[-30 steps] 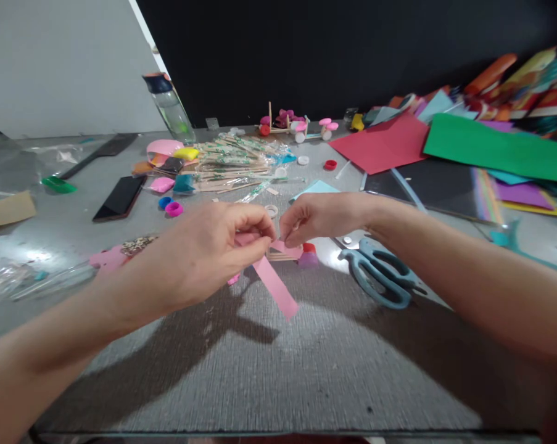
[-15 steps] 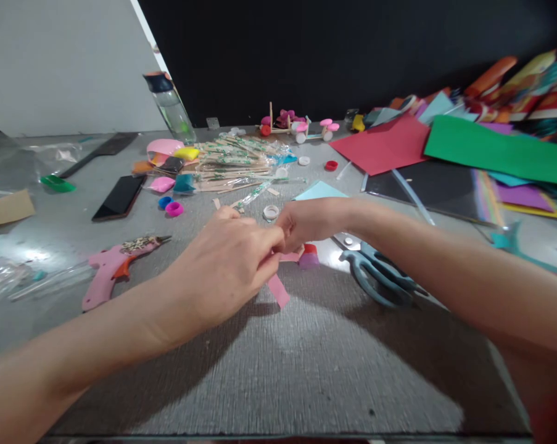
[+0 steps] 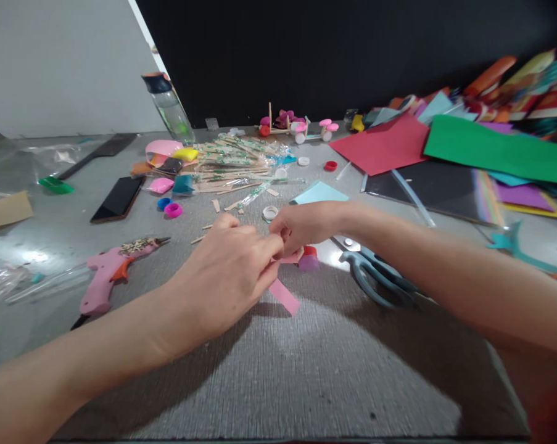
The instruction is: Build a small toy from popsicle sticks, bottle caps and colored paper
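My left hand (image 3: 234,265) is closed in a pinch on a pink paper strip (image 3: 285,297), whose free end hangs out below the fingers. Fingertips touching it, my right hand (image 3: 301,229) is also closed over the strip; a bit of pink shows beneath it. Just below the right hand lie a red bottle cap (image 3: 310,251) and a purple cap (image 3: 309,264), close together. Where the fingers meet, the strip is hidden. Scissors (image 3: 375,271) with blue-grey handles lie under the right forearm. A white ring-shaped cap (image 3: 269,213) sits just beyond the hands.
A pink glue gun (image 3: 103,277) lies left of my left forearm, with a phone (image 3: 118,198) behind it. Wooden sticks (image 3: 234,154) are heaped at the back beside a water bottle (image 3: 169,108). Red paper (image 3: 384,145) and green paper (image 3: 500,148) lie at back right.
The strip's free end has swung right and slightly down, and more of it shows. Both hands stay together with only slight movement.
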Motion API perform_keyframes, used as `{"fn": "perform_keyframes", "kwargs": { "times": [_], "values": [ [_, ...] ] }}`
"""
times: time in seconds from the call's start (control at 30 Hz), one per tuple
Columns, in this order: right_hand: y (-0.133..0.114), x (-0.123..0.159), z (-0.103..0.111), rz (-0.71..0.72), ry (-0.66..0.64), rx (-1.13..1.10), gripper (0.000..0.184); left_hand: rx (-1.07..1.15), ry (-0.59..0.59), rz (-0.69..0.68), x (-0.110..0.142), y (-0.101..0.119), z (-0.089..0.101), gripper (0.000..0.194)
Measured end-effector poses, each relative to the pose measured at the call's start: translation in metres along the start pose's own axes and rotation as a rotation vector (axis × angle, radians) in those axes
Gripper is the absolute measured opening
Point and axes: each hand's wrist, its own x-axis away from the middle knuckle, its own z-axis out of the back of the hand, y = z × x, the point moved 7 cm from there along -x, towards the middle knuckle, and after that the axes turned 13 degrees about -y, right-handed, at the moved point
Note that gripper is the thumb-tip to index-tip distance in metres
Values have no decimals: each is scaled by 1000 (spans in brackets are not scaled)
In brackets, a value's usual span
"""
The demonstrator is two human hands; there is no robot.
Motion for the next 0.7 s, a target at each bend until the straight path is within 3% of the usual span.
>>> {"fn": "perform_keyframes", "kwargs": {
  "times": [0.17,0.3,0.4,0.53,0.6,0.7],
  "values": [
    [-4,1,-2,36,-32,-14,17,-103,56,-8,7,4,7,18],
    [-1,-2,0,42,-24,-14,10,-328,271,-34,23,28,12,23],
    [2,-2,0,30,-30,-16,6,-342,120,-115,23,51,-19,25],
    [2,0,-1,11,-45,-6,6,-182,-233,73,13,53,-61,44],
    [1,0,-2,9,-56,-5,7,-137,-326,156,9,49,-70,51],
    [0,-1,-4,2,-70,-4,10,-107,-371,222,6,41,-73,54]
  ]
}}
